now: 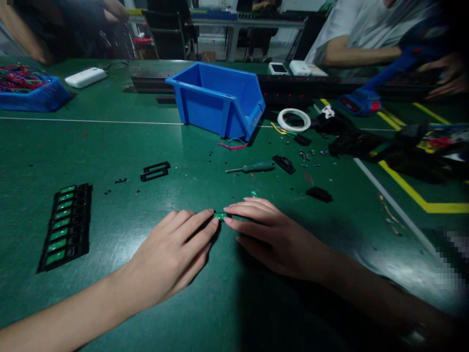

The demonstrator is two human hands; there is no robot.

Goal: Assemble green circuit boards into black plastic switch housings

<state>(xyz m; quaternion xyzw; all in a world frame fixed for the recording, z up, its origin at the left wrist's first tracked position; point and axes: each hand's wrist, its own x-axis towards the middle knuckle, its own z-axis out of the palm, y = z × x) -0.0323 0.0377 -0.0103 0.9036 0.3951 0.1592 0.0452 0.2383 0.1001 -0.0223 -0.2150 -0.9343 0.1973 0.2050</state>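
Observation:
Between my two hands, just above or on the green table, is a small green circuit board (220, 215) with dark edges. My left hand (179, 244) pinches its left end with thumb and fingers. The fingers of my right hand (271, 230) close on its right end, covering much of it. A row of black housings with green boards (60, 222) lies to the left. Beyond my left hand are two black rectangular frames (155, 171). Past my right hand lie a green-handled screwdriver (256, 167), a black part (283, 164) and another black part (319, 194).
A blue bin (205, 105) stands beyond my hands. At the far left, a blue tray (32, 100) holds coloured wires. A roll of white tape (293, 120), loose screws (306, 155) and black items lie at the right. A person across the table grips a blue power drill (381, 78).

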